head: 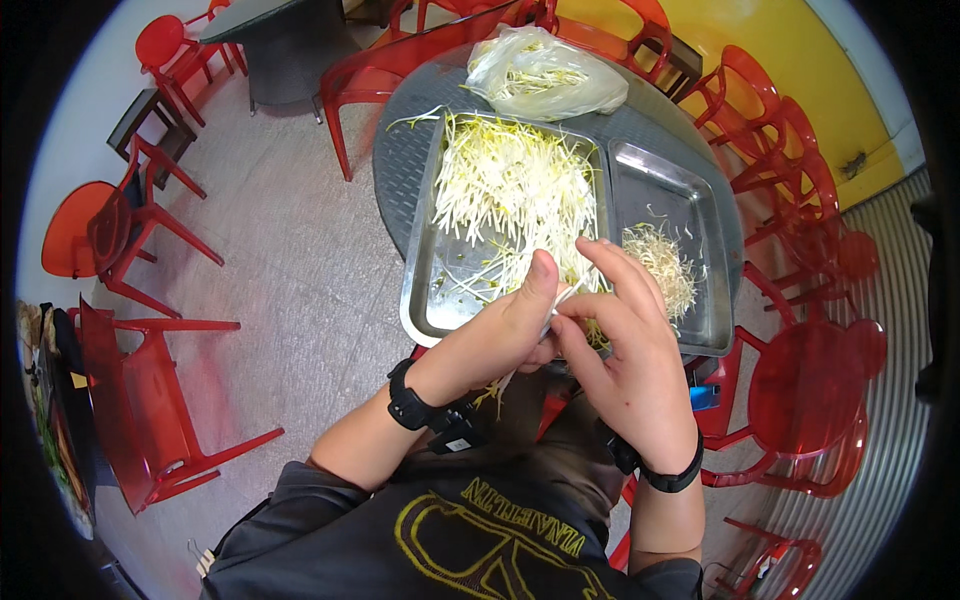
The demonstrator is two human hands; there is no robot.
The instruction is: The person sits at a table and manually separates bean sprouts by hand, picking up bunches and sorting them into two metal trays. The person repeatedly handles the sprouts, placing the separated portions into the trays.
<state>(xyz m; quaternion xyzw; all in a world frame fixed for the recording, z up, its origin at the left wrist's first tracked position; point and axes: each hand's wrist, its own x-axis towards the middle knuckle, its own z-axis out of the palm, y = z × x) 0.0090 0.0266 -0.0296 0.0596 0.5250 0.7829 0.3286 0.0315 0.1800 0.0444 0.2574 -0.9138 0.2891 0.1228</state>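
Note:
My left hand (525,311) is closed around several bean sprouts, whose yellow-green ends hang out below it. The thumb and forefinger of my right hand (619,330) pinch the white ends of sprouts beside my left palm. Beyond my hands lies a large metal tray (415,296) with a heap of bean sprouts (517,176), white stems with yellow-green heads. To its right, a smaller metal tray (716,300) holds a tangle of thin brownish root ends (664,266). Part of the large tray's near side is hidden by my hands.
A translucent plastic bag (547,75) with more sprouts sits at the far side of the round dark table (401,157). Red plastic chairs (161,390) stand around, and a second round table (259,19) is at the far left. A blue object (703,397) lies below the smaller tray.

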